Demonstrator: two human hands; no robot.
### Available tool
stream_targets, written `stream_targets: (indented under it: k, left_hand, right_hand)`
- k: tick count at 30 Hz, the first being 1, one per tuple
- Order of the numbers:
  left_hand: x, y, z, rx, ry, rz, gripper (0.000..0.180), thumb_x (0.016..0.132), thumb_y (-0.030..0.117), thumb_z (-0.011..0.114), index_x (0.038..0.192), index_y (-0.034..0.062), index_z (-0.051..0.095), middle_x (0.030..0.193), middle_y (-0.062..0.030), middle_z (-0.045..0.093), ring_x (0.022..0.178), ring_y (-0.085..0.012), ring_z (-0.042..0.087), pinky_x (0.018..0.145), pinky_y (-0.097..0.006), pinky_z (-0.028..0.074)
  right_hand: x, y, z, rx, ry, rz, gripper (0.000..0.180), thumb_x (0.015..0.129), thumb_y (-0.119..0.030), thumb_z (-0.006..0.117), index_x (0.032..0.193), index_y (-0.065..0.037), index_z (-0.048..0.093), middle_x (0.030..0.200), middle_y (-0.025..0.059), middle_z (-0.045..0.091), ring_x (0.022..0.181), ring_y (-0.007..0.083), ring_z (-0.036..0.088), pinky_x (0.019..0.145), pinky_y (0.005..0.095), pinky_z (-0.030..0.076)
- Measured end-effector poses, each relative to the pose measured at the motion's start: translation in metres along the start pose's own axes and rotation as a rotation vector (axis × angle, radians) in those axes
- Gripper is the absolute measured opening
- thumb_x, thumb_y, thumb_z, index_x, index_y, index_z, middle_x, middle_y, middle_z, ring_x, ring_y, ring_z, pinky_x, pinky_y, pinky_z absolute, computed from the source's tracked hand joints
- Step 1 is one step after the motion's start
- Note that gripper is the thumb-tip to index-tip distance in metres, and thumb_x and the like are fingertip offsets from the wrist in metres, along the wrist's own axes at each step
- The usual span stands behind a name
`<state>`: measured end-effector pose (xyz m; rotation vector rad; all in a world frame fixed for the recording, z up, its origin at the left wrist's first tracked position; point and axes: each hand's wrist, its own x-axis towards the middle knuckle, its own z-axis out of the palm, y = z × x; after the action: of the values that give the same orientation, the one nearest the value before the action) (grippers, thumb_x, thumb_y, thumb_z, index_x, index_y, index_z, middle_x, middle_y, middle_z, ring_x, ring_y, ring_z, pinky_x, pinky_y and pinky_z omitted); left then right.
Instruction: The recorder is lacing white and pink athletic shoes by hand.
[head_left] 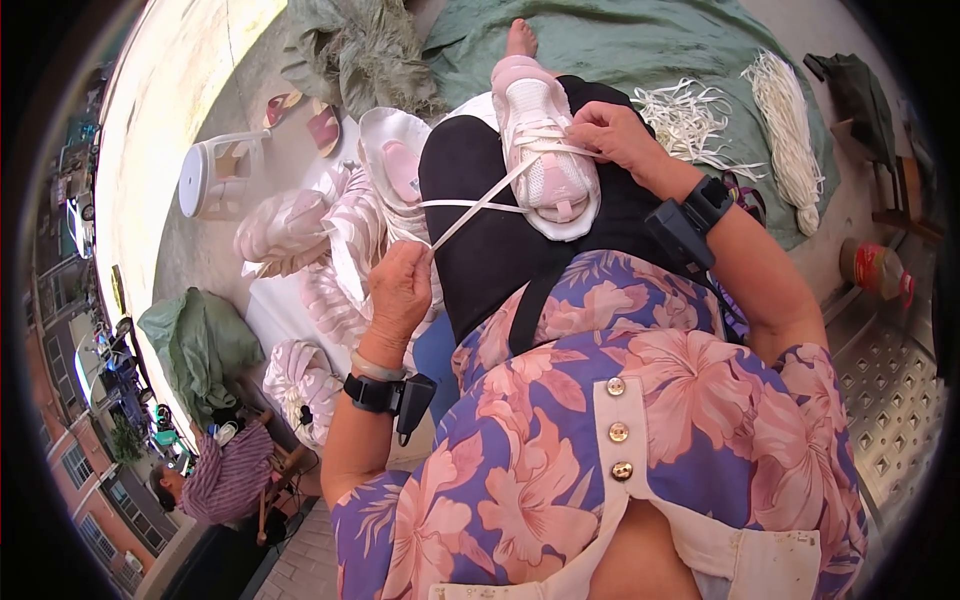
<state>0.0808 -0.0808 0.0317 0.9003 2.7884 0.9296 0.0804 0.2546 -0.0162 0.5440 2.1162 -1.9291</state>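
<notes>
A pink and white sneaker [545, 125] rests on my lap, its toe pointing away and its heel toward me. White shoelace [480, 205] runs through its eyelets, and one length stretches taut from the shoe down to my left hand [400, 290]. That hand is closed in a pinch on the lace, left of the shoe. Another lace strand lies loose across my dark trouser leg. At the shoe's right side, my right hand [612, 135] pinches lace close to the eyelets. Both wrists carry black strapped devices.
Several pink and white shoes [340, 225] are piled at my left. Loose white laces [690, 120] and a lace bundle [785, 140] lie on green cloth [640, 45]. A white stool [205, 180], sandals [322, 128], green sack [200, 345] and a seated person [225, 475] are left.
</notes>
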Motion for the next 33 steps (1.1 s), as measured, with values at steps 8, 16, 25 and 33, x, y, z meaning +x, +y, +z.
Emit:
stream_targets:
  k: [8,16,25,33]
  left_hand:
    - [0.005,0.017,0.002,-0.141,-0.012,-0.016,0.004,0.081,0.004,0.055,0.078,0.0019,0.053,0.064,-0.0118,0.051,0.055,-0.0259,0.052,0.052,-0.031,0.041]
    - [0.017,0.014,0.000,-0.434,-0.157,-0.291,0.013,0.084,0.009,0.054,0.075,0.0007,0.053,0.057,-0.0006,0.045,0.054,-0.0074,0.042,0.050,-0.023,0.036]
    - [0.024,0.012,0.002,-0.430,-0.169,-0.294,0.014,0.085,0.011,0.055,0.075,0.0007,0.054,0.057,0.0011,0.045,0.053,-0.0060,0.041,0.050,-0.022,0.036]
    - [0.026,0.011,0.003,-0.413,-0.162,-0.254,0.014,0.085,0.012,0.055,0.075,0.0011,0.055,0.056,0.0000,0.047,0.053,-0.0066,0.044,0.050,-0.023,0.037]
  right_hand:
    - [-0.023,0.005,-0.021,-0.601,0.008,-0.518,0.016,0.083,-0.022,0.058,0.084,-0.006,0.059,0.068,0.0044,0.056,0.056,0.0153,0.052,0.049,0.0261,0.040]
    - [-0.040,-0.023,-0.031,-1.088,0.295,-0.945,0.012,0.078,-0.019,0.057,0.070,-0.010,0.052,0.063,0.0059,0.052,0.062,0.0255,0.056,0.055,0.0346,0.044]
    - [-0.030,-0.036,-0.020,0.084,-0.381,0.390,0.037,0.092,-0.036,0.042,0.080,-0.004,0.055,0.060,0.0061,0.058,0.044,0.0110,0.056,0.039,0.0256,0.048]
    - [0.004,-0.040,0.003,-0.368,-0.287,-0.135,0.020,0.086,-0.021,0.052,0.084,-0.002,0.057,0.059,0.0075,0.057,0.051,0.0168,0.058,0.047,0.0298,0.047]
